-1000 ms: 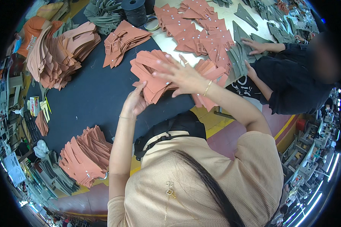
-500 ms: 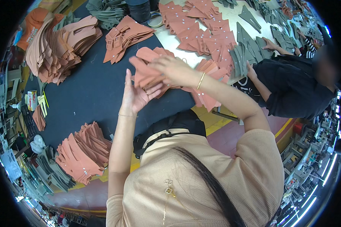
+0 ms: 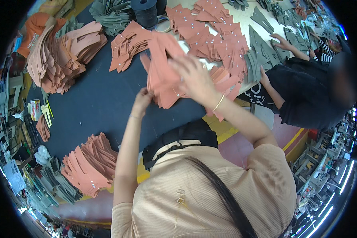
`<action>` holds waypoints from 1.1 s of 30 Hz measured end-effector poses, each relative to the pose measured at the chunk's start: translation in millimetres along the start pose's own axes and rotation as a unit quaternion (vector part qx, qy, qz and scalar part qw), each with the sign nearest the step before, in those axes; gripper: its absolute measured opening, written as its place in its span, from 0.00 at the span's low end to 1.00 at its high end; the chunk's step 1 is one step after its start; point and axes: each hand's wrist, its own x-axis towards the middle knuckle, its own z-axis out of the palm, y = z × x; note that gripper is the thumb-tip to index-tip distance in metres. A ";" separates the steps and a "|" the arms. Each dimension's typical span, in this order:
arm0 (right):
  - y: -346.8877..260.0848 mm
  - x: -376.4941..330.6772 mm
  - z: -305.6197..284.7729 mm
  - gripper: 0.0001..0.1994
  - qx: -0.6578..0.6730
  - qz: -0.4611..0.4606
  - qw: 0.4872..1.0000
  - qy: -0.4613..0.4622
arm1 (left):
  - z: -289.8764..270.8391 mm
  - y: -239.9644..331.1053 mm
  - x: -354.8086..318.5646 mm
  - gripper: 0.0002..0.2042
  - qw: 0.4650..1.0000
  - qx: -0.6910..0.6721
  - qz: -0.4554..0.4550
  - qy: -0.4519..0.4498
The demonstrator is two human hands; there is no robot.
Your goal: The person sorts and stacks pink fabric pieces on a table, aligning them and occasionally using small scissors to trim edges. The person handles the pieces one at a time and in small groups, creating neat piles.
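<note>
- Coral pieces [image 3: 162,71] sit between the two hands, on the table [image 3: 107,105]; edges are blurred and they overlap, so no honest count from me.
- Left hand [image 3: 142,99]: fingers curled in at the pieces' near-left edge, tips mostly hidden. Can't tell if it's really gripping.
- Right hand [image 3: 196,77]: fingers partly spread over the pieces' right side, super smeary. Can't tell if it's got hold of one.
- One bracelet [image 3: 219,102] on the right wrist.
- Three coral stacks left of the hands: a big one [image 3: 69,51] far left and up, a buckled one [image 3: 131,39] just beyond the left hand, another [image 3: 87,166] nearer the body. Layers too tight to count.
- One spool [image 3: 143,14] past both hands, top cut off.
- One co-worker off right, two hands showing, the upper one [image 3: 281,41] by green parts [image 3: 261,39].
</note>
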 end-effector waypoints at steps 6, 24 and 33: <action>-0.5 -34.8 28.3 0.40 0.115 0.077 0.986 -0.092 | 15.9 6.2 27.9 0.23 0.980 -0.159 -0.095 -0.070; 0.0 28.5 65.0 0.49 0.510 0.263 0.772 -0.273 | -30.1 2.4 -9.9 0.34 0.953 -0.279 -0.078 -0.091; -176.0 144.2 137.5 0.56 0.434 0.089 0.859 -0.258 | -242.6 24.4 -84.1 0.40 0.921 -0.361 0.017 0.146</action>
